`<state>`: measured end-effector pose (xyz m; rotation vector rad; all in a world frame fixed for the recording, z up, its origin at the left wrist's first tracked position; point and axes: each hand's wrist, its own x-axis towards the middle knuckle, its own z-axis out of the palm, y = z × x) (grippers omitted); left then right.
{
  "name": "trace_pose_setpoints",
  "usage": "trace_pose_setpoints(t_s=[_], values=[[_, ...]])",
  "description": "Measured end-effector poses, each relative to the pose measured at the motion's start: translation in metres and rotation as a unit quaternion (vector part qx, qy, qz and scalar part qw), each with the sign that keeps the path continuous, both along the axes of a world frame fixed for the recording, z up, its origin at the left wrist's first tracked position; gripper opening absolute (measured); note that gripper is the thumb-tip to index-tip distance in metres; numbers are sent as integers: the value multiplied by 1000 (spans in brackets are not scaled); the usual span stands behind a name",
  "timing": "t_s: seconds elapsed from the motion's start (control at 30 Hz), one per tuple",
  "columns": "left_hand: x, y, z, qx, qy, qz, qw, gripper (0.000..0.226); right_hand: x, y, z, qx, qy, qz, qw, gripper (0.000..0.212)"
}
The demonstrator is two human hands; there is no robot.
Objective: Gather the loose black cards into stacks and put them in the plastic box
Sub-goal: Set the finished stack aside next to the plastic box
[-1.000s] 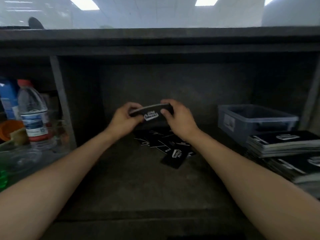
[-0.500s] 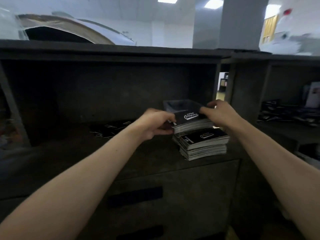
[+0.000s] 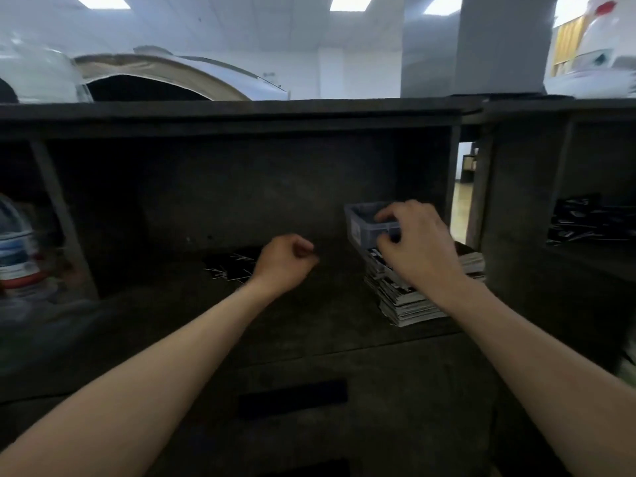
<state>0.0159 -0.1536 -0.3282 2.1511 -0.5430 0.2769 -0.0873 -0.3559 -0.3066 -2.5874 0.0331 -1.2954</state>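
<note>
Left hand (image 3: 285,259) now off the held stack, curled, holding nothing, right hand (image 3: 418,244) curled over plastic box (image 3: 358,232) near rim (grip unclear), loose black cards (image 3: 229,266) on bench behind left hand, card stacks (image 3: 406,301) just in front of box.

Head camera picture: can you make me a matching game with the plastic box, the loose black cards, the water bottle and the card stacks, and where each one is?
Things:
1 plastic box
2 loose black cards
3 water bottle
4 card stacks

Places:
A far left edge of the picture
B beside the left hand
C under the wrist of the right hand
D at the right hand's fingertips

Pairs: 1-D, 2-B, 3-A, 4-C
</note>
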Motion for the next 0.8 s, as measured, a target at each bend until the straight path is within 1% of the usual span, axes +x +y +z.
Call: trace_pose_setpoints(t_s=[0.03, 0.1, 0.13, 0.17, 0.2, 0.27, 0.3, 0.37, 0.43, 0.47, 0.53, 0.57, 0.63, 0.7, 0.77, 0.8], values=[[14, 21, -4, 46, -28, 25, 998, 25, 8, 17, -2, -11, 29, 49, 998, 29], [44, 62, -10, 127, -62, 83, 986, 28, 31, 51, -8, -51, 125, 139, 981, 34], [59, 82, -13, 162, -63, 112, 978, 31, 44, 67, -13, -66, 187, 178, 964, 42], [75, 101, -15, 194, -55, 134, 970, 35, 59, 82, -19, -71, 254, 205, 943, 56], [89, 118, -18, 222, -44, 149, 963, 39, 75, 94, -25, -69, 317, 211, 922, 74], [115, 147, -26, 255, -10, 160, 954, 48, 109, 110, -38, -59, 405, 170, 896, 108], [126, 156, -29, 261, 12, 160, 952, 54, 126, 116, -43, -49, 433, 144, 888, 121], [145, 167, -32, 273, 47, 155, 948, 69, 156, 125, -51, -22, 471, 110, 875, 135], [161, 170, -33, 278, 71, 133, 949, 77, 182, 132, -54, -3, 493, 90, 866, 140], [168, 169, -34, 275, 80, 113, 951, 78, 192, 135, -53, 0, 500, 82, 862, 141], [181, 164, -38, 273, 86, 71, 956, 71, 210, 139, -50, -4, 507, 73, 859, 143], [186, 162, -41, 286, 75, 56, 954, 64, 218, 139, -48, -7, 506, 77, 859, 141], [192, 160, -39, 314, 54, 35, 947, 53, 230, 138, -46, -5, 486, 91, 869, 134], [195, 164, -30, 325, 61, 27, 943, 46, 240, 131, -47, 6, 464, 107, 879, 124], [199, 171, -21, 326, 46, 28, 944, 37, 246, 122, -47, 24, 459, 156, 874, 109], [198, 174, -17, 309, 26, 38, 950, 34, 247, 117, -45, 38, 456, 190, 869, 102]])
